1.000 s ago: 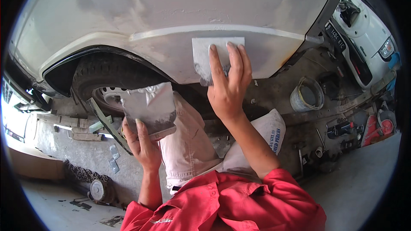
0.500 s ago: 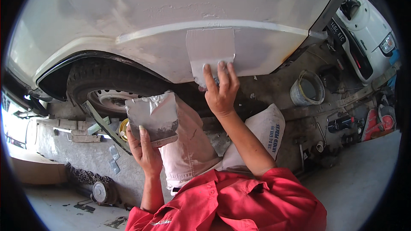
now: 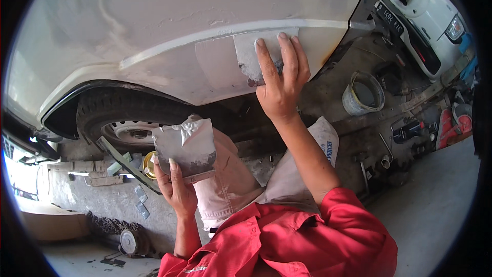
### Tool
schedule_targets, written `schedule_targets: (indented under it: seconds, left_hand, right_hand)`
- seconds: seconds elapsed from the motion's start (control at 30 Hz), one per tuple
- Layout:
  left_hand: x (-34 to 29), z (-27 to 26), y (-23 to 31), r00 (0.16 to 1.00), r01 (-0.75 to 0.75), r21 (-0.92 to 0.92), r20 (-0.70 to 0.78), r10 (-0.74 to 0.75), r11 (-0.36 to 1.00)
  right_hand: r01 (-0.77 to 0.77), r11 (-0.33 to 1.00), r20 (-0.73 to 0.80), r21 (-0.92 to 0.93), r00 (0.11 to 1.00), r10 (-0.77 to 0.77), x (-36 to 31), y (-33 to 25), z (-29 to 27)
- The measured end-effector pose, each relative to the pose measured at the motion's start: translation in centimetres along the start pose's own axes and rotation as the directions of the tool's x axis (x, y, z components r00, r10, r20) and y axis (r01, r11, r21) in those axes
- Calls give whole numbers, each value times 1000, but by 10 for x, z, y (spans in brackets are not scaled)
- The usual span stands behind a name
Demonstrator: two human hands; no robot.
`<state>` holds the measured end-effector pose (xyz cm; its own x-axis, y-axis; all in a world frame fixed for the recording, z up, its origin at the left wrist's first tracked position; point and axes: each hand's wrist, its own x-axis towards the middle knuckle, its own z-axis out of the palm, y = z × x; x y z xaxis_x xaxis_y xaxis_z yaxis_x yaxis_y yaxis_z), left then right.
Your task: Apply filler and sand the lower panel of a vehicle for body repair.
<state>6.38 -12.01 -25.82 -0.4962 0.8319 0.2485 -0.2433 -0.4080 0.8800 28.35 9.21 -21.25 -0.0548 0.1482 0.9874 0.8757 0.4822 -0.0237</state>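
Note:
My right hand [image 3: 284, 79] is closed on a thin, flat putty spreader [image 3: 247, 54], its fingers stretched across the face. The spreader lies against the lower body panel [image 3: 169, 61] of a pale car, just under a raised moulding line. Left of it, a smooth strip of grey putty [image 3: 211, 64] coats the panel. In front of my lap, my left hand [image 3: 178, 187] grips a square putty board [image 3: 182, 149] by its near left edge. A lump of pale putty [image 3: 188, 132] sits on the board's far edge, and dark smears cover its near part.
The car's wheel [image 3: 130, 131] stands left of the panel. A bucket [image 3: 363, 93] of grey liquid is on the floor to the right. Tools [image 3: 407, 132] lie beyond it, near a white vehicle [image 3: 435, 20]. A yellow-rimmed tin [image 3: 148, 165] and a long strip [image 3: 125, 161] are by the board.
My right hand has moved up and to the right with the spreader, off the putty strip. The view has shifted slightly; my left hand still holds the board in about the same place.

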Motion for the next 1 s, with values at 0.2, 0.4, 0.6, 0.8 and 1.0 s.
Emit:
schedule_targets:
  seconds: [0.2, 0.4, 0.6, 0.8, 1.0]
  left_hand:
    - [0, 2, -1, 999, 33, -19, 34, -32, 999]
    - [4, 4, -1, 995, 21, -31, 97, -18, 999]
    - [-6, 8, -4, 998, 33, -40, 48, -31, 999]
    - [-5, 15, -8, 991, 47, 8, 124, -48, 999]
    - [2, 25, -5, 984, 58, -11, 168, -56, 998]
  right_hand:
    - [25, 999, -48, -35, 998, -27, -52, 7, 19]
    - [32, 999, 142, -16, 989, -30, -143, 3, 13]
    - [-157, 985, 105, 77, 983, 148, -59, 5, -37]
    - [-25, 998, -38, -50, 999, 23, -13, 59, -8]
    - [-3, 996, 3, -90, 1000, 3, -95, 66, 6]
